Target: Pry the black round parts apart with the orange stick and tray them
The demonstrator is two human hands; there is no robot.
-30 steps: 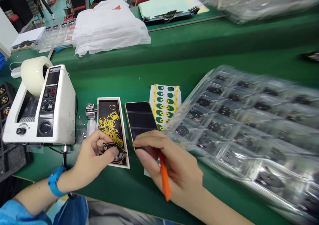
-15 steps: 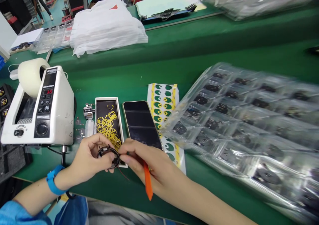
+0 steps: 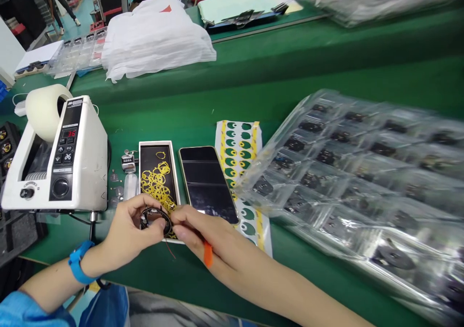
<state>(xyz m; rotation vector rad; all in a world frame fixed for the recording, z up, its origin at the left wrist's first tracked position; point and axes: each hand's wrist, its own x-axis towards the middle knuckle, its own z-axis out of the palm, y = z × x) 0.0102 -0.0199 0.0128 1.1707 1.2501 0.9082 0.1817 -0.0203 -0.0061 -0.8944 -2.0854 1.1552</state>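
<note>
Above the near end of the box of yellow rings, my left hand [image 3: 126, 233] is closed around a round black ring-shaped part [image 3: 168, 222]. A thin red wire [image 3: 171, 250] hangs down from that part. My right hand [image 3: 221, 245] is closed at the part's right rim, thumb and forefinger pinched together. An orange tool [image 3: 208, 255] sticks out below its palm; its tip is hidden by the fingers. Loose yellow rings [image 3: 155, 181] lie tangled in the white-rimmed box [image 3: 173, 165] just beyond my hands.
A white tape dispenser [image 3: 78, 158] stands at left, with a tally counter [image 3: 128, 162] beside the box. A phone [image 3: 206, 182] and a sticker sheet [image 3: 259, 146] lie to the right. Clear plastic trays [image 3: 326, 211] of black parts fill the right side. White sheets [image 3: 155, 37] are stacked behind.
The orange tool has turned in my right hand, so less of it shows below the palm. The black part has tilted and shifted slightly left, and its red wire hangs further left.
</note>
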